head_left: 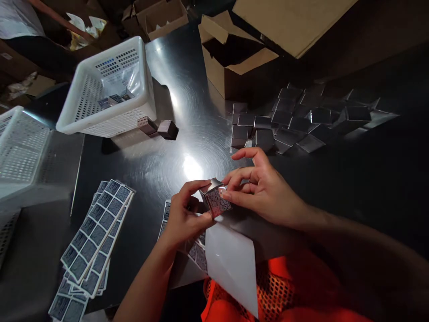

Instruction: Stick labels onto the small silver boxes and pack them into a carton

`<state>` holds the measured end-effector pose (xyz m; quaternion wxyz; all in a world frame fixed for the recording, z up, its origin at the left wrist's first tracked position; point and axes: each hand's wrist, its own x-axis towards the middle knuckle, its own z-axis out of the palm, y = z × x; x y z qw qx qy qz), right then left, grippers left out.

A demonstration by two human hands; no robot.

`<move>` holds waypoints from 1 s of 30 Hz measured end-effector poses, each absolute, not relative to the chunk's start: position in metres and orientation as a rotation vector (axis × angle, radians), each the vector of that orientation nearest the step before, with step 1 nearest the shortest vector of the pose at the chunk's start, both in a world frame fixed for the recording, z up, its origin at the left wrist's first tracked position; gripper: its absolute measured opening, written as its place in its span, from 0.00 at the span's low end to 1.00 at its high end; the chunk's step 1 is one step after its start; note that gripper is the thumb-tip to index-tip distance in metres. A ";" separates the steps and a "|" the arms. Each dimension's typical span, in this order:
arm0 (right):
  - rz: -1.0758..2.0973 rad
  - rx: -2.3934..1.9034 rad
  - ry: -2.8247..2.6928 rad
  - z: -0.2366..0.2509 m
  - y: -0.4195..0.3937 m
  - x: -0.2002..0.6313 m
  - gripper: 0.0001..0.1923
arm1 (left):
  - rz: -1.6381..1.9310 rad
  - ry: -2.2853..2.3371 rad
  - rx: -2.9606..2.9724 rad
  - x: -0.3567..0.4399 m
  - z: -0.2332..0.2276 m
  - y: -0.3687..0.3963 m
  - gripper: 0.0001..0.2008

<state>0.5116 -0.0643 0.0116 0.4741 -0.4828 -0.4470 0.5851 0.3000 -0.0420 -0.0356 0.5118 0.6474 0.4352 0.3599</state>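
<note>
My left hand [186,214] grips a small metal cube [213,184] between thumb and fingers, tilted above the table. On the side facing me lies a dark speckled sticker [218,202]. My right hand [264,190] pinches at the cube's right edge, its thumb against the sticker and one finger raised. Below my hands, a sticker sheet [197,256] is partly hidden by my left hand and forearm, beside a blank white sheet [231,264]. More sheets of dark square stickers [97,228] lie in an overlapping pile on the left.
Several shiny metal cubes [264,138] cover the table's right side. Two cubes [168,129] sit by a white plastic basket [110,127] holding cubes and clear plastic. Another basket [20,156] stands far left. An open cardboard box [214,67] is behind; a person [20,22] works back left.
</note>
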 end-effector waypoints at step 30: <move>0.835 -1.101 -2.165 0.009 -0.042 0.474 0.33 | 1.249 1.404 2.138 0.283 -0.042 -0.022 0.17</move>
